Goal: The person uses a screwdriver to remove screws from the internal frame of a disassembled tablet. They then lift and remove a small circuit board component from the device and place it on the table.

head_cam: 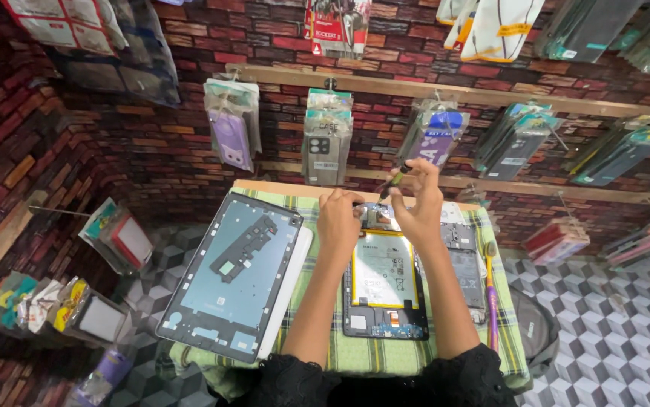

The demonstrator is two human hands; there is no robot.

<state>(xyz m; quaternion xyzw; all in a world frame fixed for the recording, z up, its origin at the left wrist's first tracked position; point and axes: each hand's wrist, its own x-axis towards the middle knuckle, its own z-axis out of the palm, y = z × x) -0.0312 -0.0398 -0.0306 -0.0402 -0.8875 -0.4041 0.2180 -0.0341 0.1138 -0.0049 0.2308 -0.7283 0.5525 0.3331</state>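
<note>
While both hands work at the far end of an opened tablet, the view looks straight down on a small table (pixel 317 354) covered with a green checked cloth.

Farthest left, on the brick-patterned wall, several packaged phone cases (pixel 114 237) hang on pegs. On the left half of the cloth lies one removed tablet back cover (pixel 231 275), inner side up, grey-blue, resting partly on a white slab beneath it.

Right of centre lies one opened tablet (pixel 384 283), its single pale battery (pixel 384 270) exposed, with circuit parts visible at the near end. The left hand (pixel 338 218) rests on the tablet's top edge, fingers curled together, pinching or steadying something too small to make out. Just beside it, the right hand (pixel 418 205) has its fingers closed around one slim screwdriver (pixel 394 182) with a dark and green handle, its tip hidden behind the hand and pointing down toward the tablet's top end.

Right of the tablet lies one smaller dark device (pixel 464 264), also opened, and one purple-and-yellow tool (pixel 492 298) lies along the cloth's right edge.

Judging from this, the cover is already off and the battery is in place; work at the top end looks unfinished.

Above, two wooden rails carry about six bunches of packaged cases (pixel 326 136).
</note>
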